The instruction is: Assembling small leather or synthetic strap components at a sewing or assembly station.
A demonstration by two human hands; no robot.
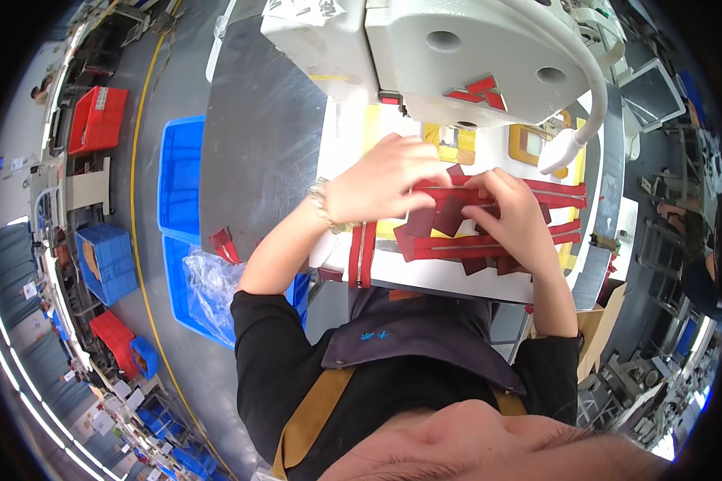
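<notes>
Over the white work surface, my left hand [389,178] is curled with its fingertips at the end of a red zipper [557,192]. My right hand [515,218] pinches the same zipper from the right, thumb below and fingers above. Small dark maroon fabric pieces [449,218] lie between and under the fingertips, so the exact contact is partly hidden. Nearer to me, another red zipper [457,248] lies crosswise, with more maroon pieces [475,264] beneath it. A third red zipper [361,255] hangs over the front edge, below my left wrist.
A large white sewing machine [473,56] overhangs the far side, with a white hose-like arm [565,148] at right. Yellow-framed plates [529,144] lie beneath it. To the left are a grey metal tabletop [253,136], a red scrap [225,244] and blue bins [180,180], one holding clear plastic.
</notes>
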